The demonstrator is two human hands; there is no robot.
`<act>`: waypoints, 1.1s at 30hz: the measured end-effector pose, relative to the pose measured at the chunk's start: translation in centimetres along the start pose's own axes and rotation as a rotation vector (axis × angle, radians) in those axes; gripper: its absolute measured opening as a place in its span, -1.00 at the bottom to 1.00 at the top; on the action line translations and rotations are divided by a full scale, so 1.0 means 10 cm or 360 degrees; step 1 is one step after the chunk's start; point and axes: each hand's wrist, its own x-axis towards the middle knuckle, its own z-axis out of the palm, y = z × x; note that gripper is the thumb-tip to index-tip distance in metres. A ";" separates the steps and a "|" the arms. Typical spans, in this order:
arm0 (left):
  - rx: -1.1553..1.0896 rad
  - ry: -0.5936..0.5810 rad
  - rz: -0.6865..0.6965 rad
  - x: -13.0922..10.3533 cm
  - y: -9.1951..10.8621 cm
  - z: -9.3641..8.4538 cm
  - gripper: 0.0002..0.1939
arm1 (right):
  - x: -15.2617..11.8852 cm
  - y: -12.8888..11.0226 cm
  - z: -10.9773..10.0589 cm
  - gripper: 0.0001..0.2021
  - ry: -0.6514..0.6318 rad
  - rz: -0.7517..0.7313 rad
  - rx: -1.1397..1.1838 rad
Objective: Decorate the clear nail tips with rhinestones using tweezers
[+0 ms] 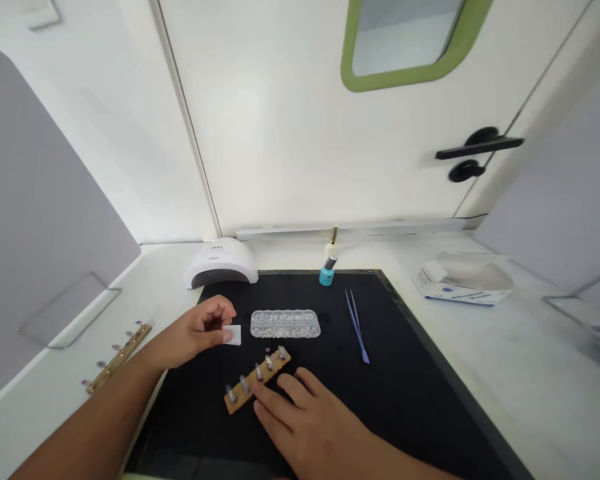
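Between thumb and fingers, my left hand (210, 330) pinches a small white square pad (235, 335) above the black mat (410, 407). My right hand (310, 420) lies with its fingers stretched out, fingertips at the lower edge of a wooden nail stand (237, 400). Several false nails (259, 372) stand in a row on that stand. Just behind it sits a clear compartment case (285, 324) filled with small shiny pieces. Blue tweezers (357, 327) lie on the mat to the right, apart from both hands.
A white nail lamp (223, 262) stands at the back left. A turquoise bottle (327, 272) and a pale bottle (332, 243) stand at the back. An opened cardboard box (463, 283) is at right. Another nail stand (117, 360) lies left of my left forearm.
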 end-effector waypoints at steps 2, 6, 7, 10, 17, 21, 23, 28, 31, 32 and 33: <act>-0.0018 0.0068 0.0009 0.02 -0.05 0.05 -0.72 | -0.02 0.02 0.05 -0.47 0.0093 -0.0044 0.0021; -0.0017 0.0156 0.0005 0.08 -0.13 0.15 -0.71 | -0.04 0.03 0.13 -0.78 0.0139 -0.0215 0.0104; -0.0015 0.0171 0.0003 0.10 -0.14 0.18 -0.70 | -0.04 0.02 0.14 -0.82 0.0142 -0.0249 0.0102; -0.0005 0.0213 -0.0006 0.15 -0.14 0.25 -0.69 | -0.04 -0.01 0.15 -0.81 0.0145 -0.0324 0.0106; 0.0088 0.0130 -0.0051 0.21 0.06 0.34 -0.72 | -0.05 -0.05 0.01 -0.79 0.0146 -0.0433 0.0200; 0.0169 0.0089 -0.0104 0.31 0.24 0.29 -0.70 | -0.07 -0.04 -0.02 -0.70 0.0148 -0.0415 0.0261; 0.0195 0.0090 -0.0132 0.42 0.32 0.27 -0.68 | -0.07 -0.04 -0.02 -0.64 0.0135 -0.0389 0.0293; 0.0242 0.0035 -0.0221 0.85 0.44 0.32 -0.66 | -0.06 -0.06 -0.05 -0.59 0.0085 -0.0318 0.0330; 0.0275 0.0035 -0.0300 1.20 0.42 0.38 -0.65 | -0.06 -0.06 -0.06 -0.59 0.0060 -0.0308 0.0329; 0.0291 0.0052 -0.0330 1.33 0.40 0.40 -0.65 | -0.06 -0.05 -0.06 -0.59 0.0053 -0.0314 0.0328; 0.0306 0.0075 -0.0353 1.44 0.37 0.41 -0.65 | -0.06 -0.04 -0.05 -0.60 0.0048 -0.0319 0.0325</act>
